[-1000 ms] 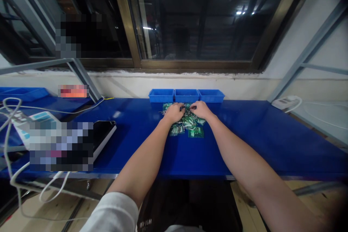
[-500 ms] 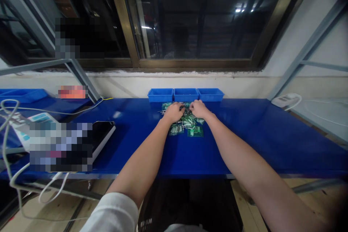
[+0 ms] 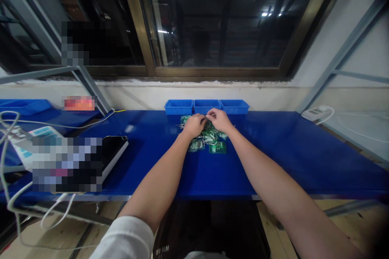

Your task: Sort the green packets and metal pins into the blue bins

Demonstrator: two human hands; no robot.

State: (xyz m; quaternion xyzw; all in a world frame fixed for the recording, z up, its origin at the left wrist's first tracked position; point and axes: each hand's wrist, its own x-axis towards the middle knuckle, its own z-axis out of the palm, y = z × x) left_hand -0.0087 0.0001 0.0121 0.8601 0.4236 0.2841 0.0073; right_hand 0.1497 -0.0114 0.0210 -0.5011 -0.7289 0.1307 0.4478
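A loose pile of small flat green pieces [image 3: 209,135], mixed with thin silvery pin-like parts, lies on the blue table. My left hand [image 3: 193,125] rests over the pile's left side, its fingers curled inward. Just right of it, my right hand [image 3: 220,119] is raised slightly, thumb and fingers pinched together near the left fingertips. Whatever is between the fingers of either hand is too small to make out. One flat green piece [image 3: 217,147] lies at the pile's front edge.
Three blue bins stand in a row behind the pile: left bin [image 3: 178,109], middle bin [image 3: 207,106], right bin [image 3: 235,109]. A dark-topped device [image 3: 115,147], partly blurred out, sits at left with white cables. A power strip [image 3: 314,112] lies at the far right.
My right hand has shifted left and a little up, its fingertips now pinched close to my left hand's. My left hand stays almost in place over the pile.
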